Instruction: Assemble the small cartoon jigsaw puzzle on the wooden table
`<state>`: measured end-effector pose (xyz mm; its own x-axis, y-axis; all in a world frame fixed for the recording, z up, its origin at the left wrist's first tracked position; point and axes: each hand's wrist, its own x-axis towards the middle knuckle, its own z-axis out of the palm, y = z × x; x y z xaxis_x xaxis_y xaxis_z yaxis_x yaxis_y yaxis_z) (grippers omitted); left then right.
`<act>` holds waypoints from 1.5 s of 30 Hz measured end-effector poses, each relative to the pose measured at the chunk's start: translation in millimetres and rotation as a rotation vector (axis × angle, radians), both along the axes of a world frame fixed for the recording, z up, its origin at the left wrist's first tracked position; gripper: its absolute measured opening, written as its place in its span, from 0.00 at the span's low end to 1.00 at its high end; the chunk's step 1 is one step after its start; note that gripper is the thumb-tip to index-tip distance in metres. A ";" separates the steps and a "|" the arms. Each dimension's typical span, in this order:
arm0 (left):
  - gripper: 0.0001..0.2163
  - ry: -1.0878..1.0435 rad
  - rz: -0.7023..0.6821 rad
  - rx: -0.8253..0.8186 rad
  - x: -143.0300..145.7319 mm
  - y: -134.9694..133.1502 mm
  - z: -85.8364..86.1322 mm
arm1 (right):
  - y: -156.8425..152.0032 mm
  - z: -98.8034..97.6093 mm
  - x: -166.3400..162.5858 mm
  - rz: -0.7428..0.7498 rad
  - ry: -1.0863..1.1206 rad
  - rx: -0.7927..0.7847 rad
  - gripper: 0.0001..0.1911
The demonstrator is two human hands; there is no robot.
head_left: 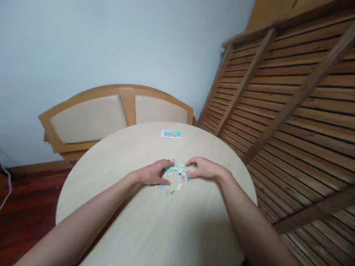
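Observation:
Small jigsaw puzzle pieces (178, 170) lie in a loose heap on the round table (133, 229), some white, others turquoise or pink. My left hand (155, 172) rests at the heap's left side, thumb and fingers apart. From the right, my right hand (204, 168) touches the edge of the heap, its thumb and fingers spread with a gap between them. A few pieces with yellow on them (170, 192) sit nearer to me. Nothing shows gripped in either hand, though pieces under the fingertips are partly hidden.
Toward the table's far edge lies a small picture card (171, 134), turquoise with coloured figures. Behind the table stands a padded wooden headboard (127, 105) against a pale wall. A slatted wooden frame (277, 111) leans along the right side.

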<state>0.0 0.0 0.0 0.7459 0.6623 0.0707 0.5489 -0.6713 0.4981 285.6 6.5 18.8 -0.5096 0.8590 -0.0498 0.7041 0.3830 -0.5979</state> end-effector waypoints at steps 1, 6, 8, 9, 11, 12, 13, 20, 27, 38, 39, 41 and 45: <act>0.36 -0.016 0.010 0.014 2.8 -0.5 -1.2 | 0.0 -1.2 -2.8 0.008 0.011 -0.025 0.25; 0.17 -0.075 0.073 0.112 15.1 -1.5 -6.2 | 3.5 -8.8 -15.1 0.010 0.132 -0.126 0.11; 0.13 -0.090 0.091 0.148 18.2 -1.0 -7.3 | 6.6 -11.3 -18.1 -0.006 0.217 -0.128 0.10; 0.12 -0.097 0.100 0.161 19.2 -0.7 -7.6 | 8.0 -12.0 -19.0 -0.012 0.262 -0.118 0.10; 0.12 -0.110 0.112 0.178 20.1 0.2 -7.9 | 9.5 -12.3 -19.6 -0.021 0.327 -0.074 0.11; 0.12 -0.118 0.121 0.186 20.2 0.5 -7.9 | 9.4 -12.0 -19.6 -0.028 0.334 -0.037 0.12; 0.12 -0.125 0.131 0.194 20.1 0.8 -7.9 | 8.8 -11.7 -19.4 -0.033 0.321 0.007 0.15; 0.14 -0.176 0.045 0.261 24.5 -7.5 -5.9 | 2.9 -12.9 -21.3 0.146 0.094 0.133 0.25; 0.10 -0.027 -0.020 0.299 25.8 -11.0 -3.9 | 9.7 -13.1 -11.8 -0.010 0.058 0.130 0.11; 0.11 0.023 0.186 0.256 19.3 -3.8 0.3 | 2.1 -14.6 -26.8 0.144 0.032 0.227 0.19; 0.11 0.027 0.206 0.253 19.2 -3.5 0.3 | 3.2 -15.1 -27.3 0.124 0.037 0.225 0.15; 0.11 0.029 0.249 0.252 19.1 -3.2 0.3 | 5.9 -16.3 -26.9 0.062 0.051 0.204 0.11; 0.12 0.011 0.313 0.243 17.3 -2.1 2.9 | 11.0 -19.6 -24.4 -0.041 0.132 0.158 0.10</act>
